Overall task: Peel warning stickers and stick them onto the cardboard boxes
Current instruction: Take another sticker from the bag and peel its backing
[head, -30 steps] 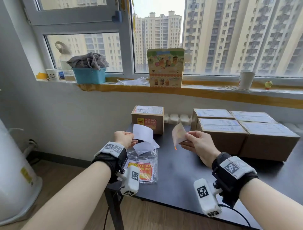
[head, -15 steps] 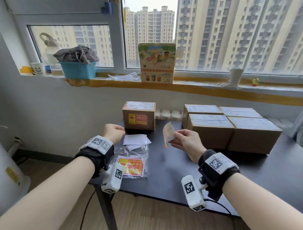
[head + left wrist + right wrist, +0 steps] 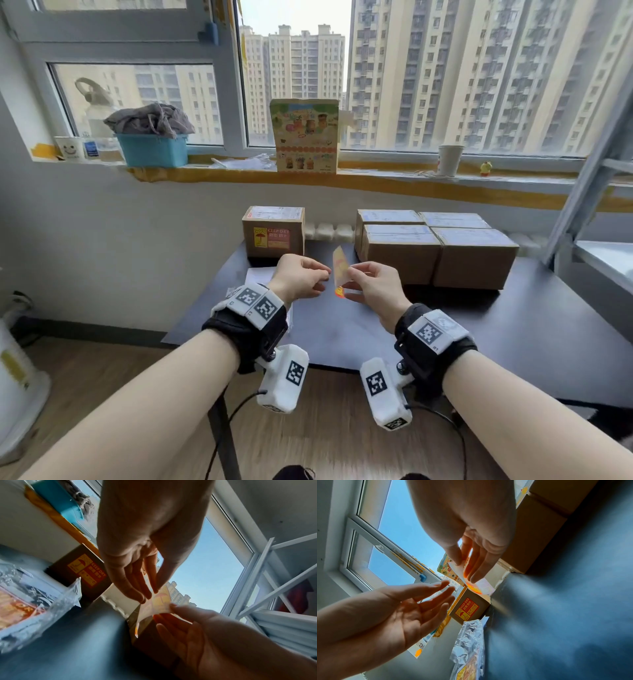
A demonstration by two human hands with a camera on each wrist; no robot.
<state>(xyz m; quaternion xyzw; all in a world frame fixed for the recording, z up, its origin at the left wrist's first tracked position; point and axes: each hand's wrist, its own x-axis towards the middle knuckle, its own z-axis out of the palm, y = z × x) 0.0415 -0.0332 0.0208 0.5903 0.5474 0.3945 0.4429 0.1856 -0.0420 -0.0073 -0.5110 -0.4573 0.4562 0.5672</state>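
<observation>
My right hand (image 3: 349,284) pinches a peeled orange and yellow warning sticker (image 3: 340,270) upright above the dark table (image 3: 513,325); the same pinch shows on the sticker (image 3: 467,574). My left hand (image 3: 323,281) holds nothing, and its straight fingers (image 3: 137,592) reach to the sticker's (image 3: 159,601) left edge; I cannot tell whether they touch it. A small cardboard box (image 3: 274,233) with a KEEP DRY sticker on its front stands at the back left. Several plain cardboard boxes (image 3: 435,246) sit grouped at the back right.
A clear plastic bag (image 3: 34,601) of stickers and a white backing sheet (image 3: 260,274) lie on the table's left part, behind my left wrist. On the windowsill stand a colourful carton (image 3: 305,137), a blue basket (image 3: 154,150) and a paper cup (image 3: 450,161).
My left hand has put the white backing sheet down on the table and moved right to the sticker. My right hand has kept its pinch on the sticker.
</observation>
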